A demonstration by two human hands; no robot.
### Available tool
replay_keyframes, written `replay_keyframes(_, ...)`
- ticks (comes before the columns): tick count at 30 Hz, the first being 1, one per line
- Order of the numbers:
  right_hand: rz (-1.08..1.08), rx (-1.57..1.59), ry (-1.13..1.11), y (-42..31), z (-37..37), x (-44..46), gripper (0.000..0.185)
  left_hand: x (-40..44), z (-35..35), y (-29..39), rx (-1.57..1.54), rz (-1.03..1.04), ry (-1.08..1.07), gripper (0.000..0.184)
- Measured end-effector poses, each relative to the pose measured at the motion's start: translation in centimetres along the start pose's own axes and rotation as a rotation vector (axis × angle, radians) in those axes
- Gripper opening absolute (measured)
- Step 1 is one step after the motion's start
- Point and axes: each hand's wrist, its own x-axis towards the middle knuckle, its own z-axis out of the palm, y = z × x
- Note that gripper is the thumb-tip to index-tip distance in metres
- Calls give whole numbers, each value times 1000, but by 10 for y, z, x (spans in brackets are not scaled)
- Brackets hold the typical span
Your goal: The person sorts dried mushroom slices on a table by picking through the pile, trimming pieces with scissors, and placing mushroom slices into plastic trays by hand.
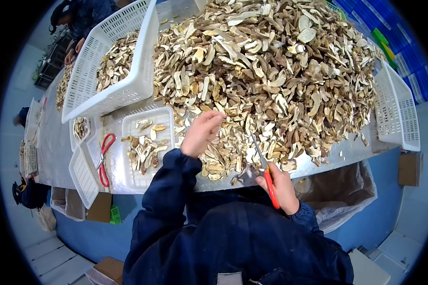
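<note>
My right hand [284,190] grips red-handled scissors [269,183], whose blades point up and away over the sliced dried mushrooms [271,71]. The blades look nearly closed. Over the near edge of the same heap is my left hand [203,133], its fingers curled and pressed together. Whatever it may be pinching is hidden or too small to make out. A shallow white tray [128,178] with several mushroom pieces lies just left of that hand. Loose slices and dark scraps lie on the metal table between my hands.
A second pair of red-handled scissors [103,161] lies left of the tray, near an empty white tray [84,175]. White crates [142,71] flank the heap. A lined box [337,190] stands below the table's right edge. Another person [88,19] works at upper left.
</note>
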Motion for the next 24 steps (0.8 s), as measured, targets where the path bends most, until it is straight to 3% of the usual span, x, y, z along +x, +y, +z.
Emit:
replay_keyframes(1, -4, -4, 2, 0, -1, 0, 45, 6, 6, 8, 287, 29, 52, 13)
replay_keyframes(2, -7, -8, 4, 0, -2, -1, 45, 22, -1, -6, 740, 369, 103, 20)
replay_keyframes(5, 14, -11, 2, -1, -5, -3, 45, 40, -5, -18, 1356, 561, 247, 26)
replay_keyframes(6, 3, -18, 9, 1, -5, -3, 45, 38, 1, -12, 1369, 429, 260, 25)
replay_keyframes(13, -13, -11, 45, 7, -3, -1, 46, 15, -15, -16, 1210, 463, 111, 18)
replay_keyframes(17, -15, 3, 48, 8, -4, 0, 47, 10, -23, -12, 616, 285, 82, 9)
replay_keyframes(18, -8, 13, 41, 8, -4, 0, 47, -1, -8, 14, 395, -70, 126, 9)
replay_keyframes(21, 1, 22, 37, 7, -7, -2, 47, 17, -24, 2, 186, -37, 40, 8)
replay_keyframes(24, 1, 9, 34, 8, -7, -3, 48, 24, -13, -9, 941, 225, 126, 23)
